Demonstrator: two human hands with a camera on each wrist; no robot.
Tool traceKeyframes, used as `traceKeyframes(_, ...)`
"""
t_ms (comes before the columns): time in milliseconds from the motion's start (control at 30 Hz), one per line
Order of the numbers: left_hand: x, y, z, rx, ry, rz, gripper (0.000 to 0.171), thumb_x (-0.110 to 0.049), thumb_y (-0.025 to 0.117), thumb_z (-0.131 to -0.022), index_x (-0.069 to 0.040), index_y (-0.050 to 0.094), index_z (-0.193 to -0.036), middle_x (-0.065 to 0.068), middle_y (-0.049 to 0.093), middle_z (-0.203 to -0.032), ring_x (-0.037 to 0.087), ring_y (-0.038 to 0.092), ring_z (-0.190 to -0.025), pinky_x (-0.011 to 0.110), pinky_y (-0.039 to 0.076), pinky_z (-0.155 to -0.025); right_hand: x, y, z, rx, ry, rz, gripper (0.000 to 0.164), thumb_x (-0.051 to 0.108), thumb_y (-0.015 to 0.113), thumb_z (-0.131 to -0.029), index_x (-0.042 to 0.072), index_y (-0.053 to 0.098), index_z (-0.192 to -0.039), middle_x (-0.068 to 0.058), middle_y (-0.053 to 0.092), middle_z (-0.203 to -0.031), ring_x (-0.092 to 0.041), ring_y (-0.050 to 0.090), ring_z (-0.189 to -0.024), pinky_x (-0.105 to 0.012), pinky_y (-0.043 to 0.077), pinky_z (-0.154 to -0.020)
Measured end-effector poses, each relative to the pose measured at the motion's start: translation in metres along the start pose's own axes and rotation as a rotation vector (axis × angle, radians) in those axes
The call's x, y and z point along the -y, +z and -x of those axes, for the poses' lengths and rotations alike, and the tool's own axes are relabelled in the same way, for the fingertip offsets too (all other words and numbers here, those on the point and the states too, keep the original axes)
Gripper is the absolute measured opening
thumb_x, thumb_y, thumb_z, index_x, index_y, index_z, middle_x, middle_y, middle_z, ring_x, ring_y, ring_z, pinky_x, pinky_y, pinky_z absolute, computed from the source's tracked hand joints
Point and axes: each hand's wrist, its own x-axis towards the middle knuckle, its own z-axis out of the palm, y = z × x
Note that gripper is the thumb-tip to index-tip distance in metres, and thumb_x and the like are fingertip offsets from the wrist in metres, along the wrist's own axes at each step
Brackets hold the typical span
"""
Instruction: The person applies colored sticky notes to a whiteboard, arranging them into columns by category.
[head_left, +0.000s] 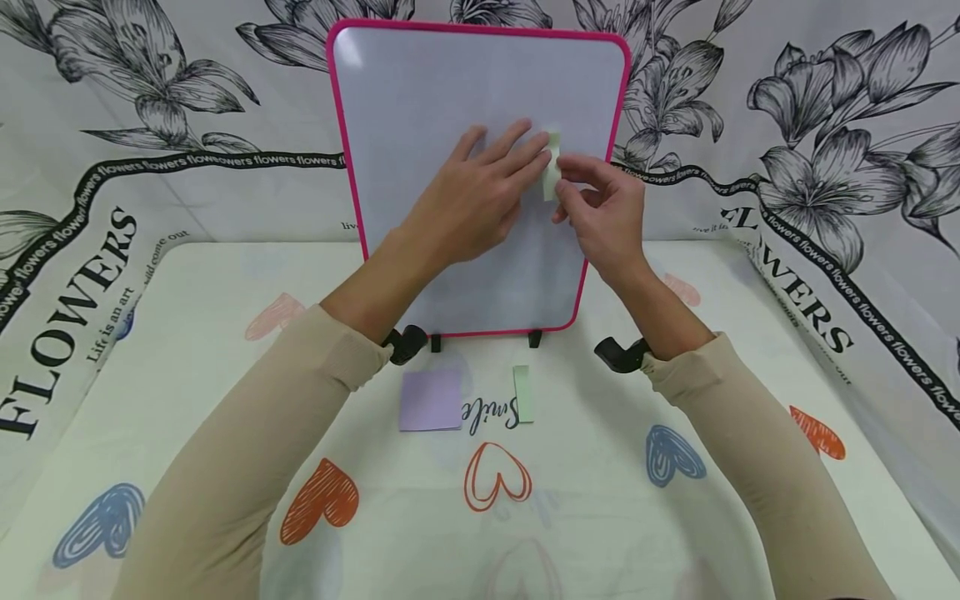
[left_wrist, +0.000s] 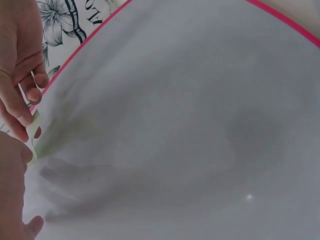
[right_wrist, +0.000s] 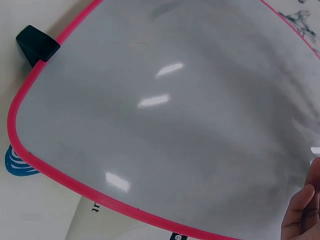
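Note:
A small whiteboard (head_left: 435,100) with a pink frame stands upright on the table. Against its right side is a pale green sticky note strip (head_left: 552,171). My left hand (head_left: 480,196) lies over the board with fingers spread and fairly straight, fingertips at the strip's left edge. From the other side, my right hand (head_left: 607,212) pinches the strip between thumb and index finger. In the left wrist view, the strip (left_wrist: 34,127) stands partly away from the board, bent between the two hands. The right wrist view catches only some fingers (right_wrist: 300,210) at its lower right edge.
On the table before the board lie a purple sticky note pad (head_left: 431,402) and another green strip (head_left: 523,394). Black feet (head_left: 535,338) support the board's lower edge. A flower-printed cloth (head_left: 172,92) hangs behind, and printed hearts mark the tablecloth (head_left: 405,533).

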Motion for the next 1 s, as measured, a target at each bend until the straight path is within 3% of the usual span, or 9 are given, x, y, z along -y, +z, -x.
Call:
traceKeyframes(367, 0.002, 0.004, -0.005, 0.022, -0.002, -0.063, 0.055, -0.024, 0.049, -0.102, -0.008, 0.039, -0.153, 0.008, 0.031, -0.161, 0.026, 0.019, -0.151, 0.055, 0.014, -0.119, -0.002, -0.001, -0.001, 0.008, 0.002, -0.004, 0.026, -0.002, 0.066, -0.091, -0.006, 0.069, -0.117, -0.017, 0.07, -0.106, -0.02, 0.063, -0.061, -0.023, 0.055, -0.061)
traceKeyframes(500, 0.002, 0.005, -0.005, 0.049, -0.016, -0.099, 0.056, -0.025, 0.047, -0.102, -0.009, 0.036, -0.155, 0.008, 0.028, -0.162, 0.026, 0.016, -0.152, 0.056, 0.012, -0.119, -0.004, -0.002, -0.001, 0.027, -0.01, 0.028, 0.027, 0.0, 0.067, -0.092, -0.004, 0.069, -0.118, -0.017, 0.07, -0.108, -0.022, 0.066, -0.065, -0.023, 0.056, -0.062)
traceKeyframes(567, 0.002, 0.005, -0.006, 0.06, -0.023, -0.118, 0.057, -0.026, 0.047, -0.102, -0.009, 0.035, -0.155, 0.008, 0.027, -0.162, 0.026, 0.015, -0.152, 0.057, 0.012, -0.119, -0.005, -0.002, 0.0, 0.035, -0.042, 0.095, 0.027, 0.003, 0.066, -0.093, -0.003, 0.069, -0.119, -0.015, 0.07, -0.108, -0.022, 0.066, -0.063, -0.023, 0.055, -0.063)
traceKeyframes(633, 0.001, 0.006, -0.006, 0.068, -0.029, -0.131, 0.058, -0.027, 0.048, -0.102, -0.009, 0.034, -0.155, 0.008, 0.026, -0.163, 0.026, 0.015, -0.152, 0.058, 0.012, -0.119, -0.006, -0.003, 0.0, 0.035, -0.103, 0.213, 0.026, 0.006, 0.066, -0.093, -0.001, 0.07, -0.118, -0.013, 0.071, -0.107, -0.021, 0.065, -0.061, -0.023, 0.054, -0.063)
traceKeyframes(733, 0.001, 0.006, -0.007, 0.074, -0.035, -0.143, 0.059, -0.028, 0.048, -0.101, -0.009, 0.034, -0.155, 0.008, 0.026, -0.163, 0.026, 0.014, -0.152, 0.058, 0.012, -0.119, -0.008, -0.004, -0.001, 0.006, -0.268, 0.468, 0.025, 0.011, 0.064, -0.095, 0.002, 0.071, -0.117, -0.009, 0.072, -0.108, -0.02, 0.067, -0.067, -0.027, 0.053, -0.065)
traceKeyframes(867, 0.001, 0.007, -0.007, 0.068, -0.034, -0.154, 0.059, -0.028, 0.049, -0.101, -0.009, 0.034, -0.155, 0.007, 0.027, -0.163, 0.026, 0.014, -0.152, 0.059, 0.012, -0.118, -0.012, -0.008, -0.005, -0.026, -0.526, 0.763, 0.031, 0.014, 0.06, -0.095, 0.003, 0.069, -0.123, -0.009, 0.068, -0.124, -0.025, 0.067, -0.102, -0.039, 0.053, -0.084)
traceKeyframes(1000, 0.002, 0.008, -0.006, 0.069, -0.031, -0.169, 0.061, -0.028, 0.049, -0.101, -0.01, 0.031, -0.156, 0.007, 0.025, -0.163, 0.026, 0.013, -0.152, 0.059, 0.012, -0.118, -0.017, -0.014, -0.01, 0.066, -0.709, 0.95, 0.043, 0.012, 0.057, -0.094, 0.003, 0.06, -0.137, -0.01, 0.056, -0.144, -0.029, 0.048, -0.134, -0.047, 0.038, -0.105)
